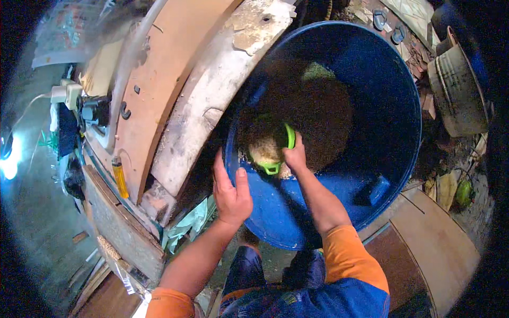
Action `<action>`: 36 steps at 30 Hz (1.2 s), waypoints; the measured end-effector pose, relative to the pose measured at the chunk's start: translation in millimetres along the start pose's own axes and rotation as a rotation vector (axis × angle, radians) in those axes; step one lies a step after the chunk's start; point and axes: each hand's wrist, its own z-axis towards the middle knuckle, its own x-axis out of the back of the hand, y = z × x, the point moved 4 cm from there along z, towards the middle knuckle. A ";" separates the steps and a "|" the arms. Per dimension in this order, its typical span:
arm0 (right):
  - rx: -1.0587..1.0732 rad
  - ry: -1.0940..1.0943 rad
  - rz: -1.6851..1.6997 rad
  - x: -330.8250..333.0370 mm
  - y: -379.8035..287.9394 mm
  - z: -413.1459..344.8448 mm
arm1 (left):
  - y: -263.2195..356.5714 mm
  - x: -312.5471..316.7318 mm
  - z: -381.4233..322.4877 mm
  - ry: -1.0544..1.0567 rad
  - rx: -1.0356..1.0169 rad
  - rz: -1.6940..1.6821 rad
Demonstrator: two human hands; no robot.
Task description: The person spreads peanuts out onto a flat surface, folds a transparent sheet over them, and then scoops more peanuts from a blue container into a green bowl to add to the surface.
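Note:
A large, round blue plastic barrel [417,119] stands open before me. My right hand [295,156] reaches down inside and grips the lime-green rim of a plastic bowl-like container [290,136]. Pale, grainy material [264,149] shows in the container, which has a looped green handle on its near side. Dark shadow hides much of its body. My left hand [234,194] straddles the barrel's near-left rim, its thumb on the inner side and its fingers outside. Brown loose material [322,123] covers the barrel bottom, with a paler patch [318,71] at the far side.
Left of the barrel runs a weathered whitish board [206,95], beside a tan wooden surface [159,79] bearing a yellow lighter [119,179]. A dirty pale tub [457,91] and sandals [379,20] lie beyond to the right. Brown boards [433,230] are at lower right.

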 end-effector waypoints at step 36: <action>-0.218 0.044 0.825 188.0 -93.1 -306.0 | 28.4 25.0 -49.2 -0.136 0.002 0.194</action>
